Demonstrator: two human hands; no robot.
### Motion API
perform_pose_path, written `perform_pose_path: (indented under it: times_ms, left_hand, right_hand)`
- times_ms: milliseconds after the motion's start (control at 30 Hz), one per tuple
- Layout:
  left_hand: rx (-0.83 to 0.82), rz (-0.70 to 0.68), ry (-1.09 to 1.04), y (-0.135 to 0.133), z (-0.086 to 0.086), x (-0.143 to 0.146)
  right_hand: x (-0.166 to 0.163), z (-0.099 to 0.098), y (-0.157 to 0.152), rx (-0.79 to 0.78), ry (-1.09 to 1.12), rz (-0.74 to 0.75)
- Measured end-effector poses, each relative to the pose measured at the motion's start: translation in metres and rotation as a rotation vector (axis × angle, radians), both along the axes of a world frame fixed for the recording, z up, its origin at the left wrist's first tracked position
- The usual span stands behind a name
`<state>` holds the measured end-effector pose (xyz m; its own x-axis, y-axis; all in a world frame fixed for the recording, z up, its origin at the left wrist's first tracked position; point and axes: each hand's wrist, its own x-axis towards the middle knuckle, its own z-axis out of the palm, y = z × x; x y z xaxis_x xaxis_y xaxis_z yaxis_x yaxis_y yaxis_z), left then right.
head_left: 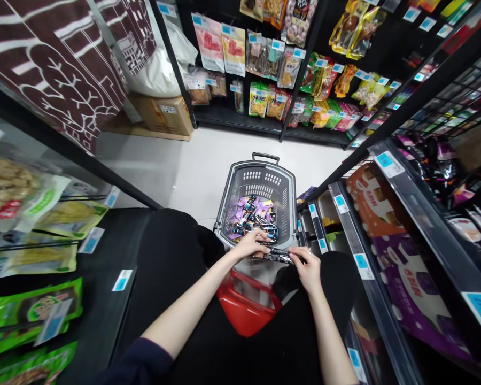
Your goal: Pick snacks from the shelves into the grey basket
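A grey shopping basket (282,184) stands on the shop floor in front of me, with several small purple, black and blue snack packets (253,216) in its near end. My left hand (250,245) and my right hand (308,267) are closed together on a stack of dark, thin packets (279,255) held over the basket's near rim. The left hand grips the stack's left end, the right hand its right end. My knees in black trousers sit below both arms.
A red plastic basket or stool (246,302) lies between my legs. Shelves with orange and purple boxes (388,235) rise at the right, green snack bags (28,310) at the left, hanging packets on the far rack (264,69). A cardboard box (164,112) sits at the back left.
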<state>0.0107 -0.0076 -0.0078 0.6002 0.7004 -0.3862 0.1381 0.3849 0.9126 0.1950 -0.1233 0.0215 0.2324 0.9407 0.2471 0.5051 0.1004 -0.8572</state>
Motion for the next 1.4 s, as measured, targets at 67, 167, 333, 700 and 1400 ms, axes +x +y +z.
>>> perform_pose_path:
  times_ms: [67, 167, 333, 700, 1400]
  left_hand:
    - [-0.113, -0.051, -0.030, 0.001, 0.000, -0.002]
    - [-0.215, -0.096, -0.086, 0.002, 0.003, -0.005]
    - [-0.319, -0.130, -0.242, 0.001, 0.009, -0.009]
    - [-0.451, -0.414, -0.170, 0.005, 0.023, -0.026]
    - [-0.028, 0.193, -0.005, 0.013, 0.009, -0.013]
  right_hand:
    - [0.001, 0.000, 0.000, 0.001, 0.042, -0.034]
    - [0.005, -0.002, 0.002, -0.004, 0.125, -0.152]
    - [0.010, -0.010, 0.004, -0.084, 0.479, -0.300]
    - [0.030, 0.000, -0.003, -0.140, 0.798, -0.256]
    - [0.020, -0.013, 0.007, -0.188, 0.686, -0.389]
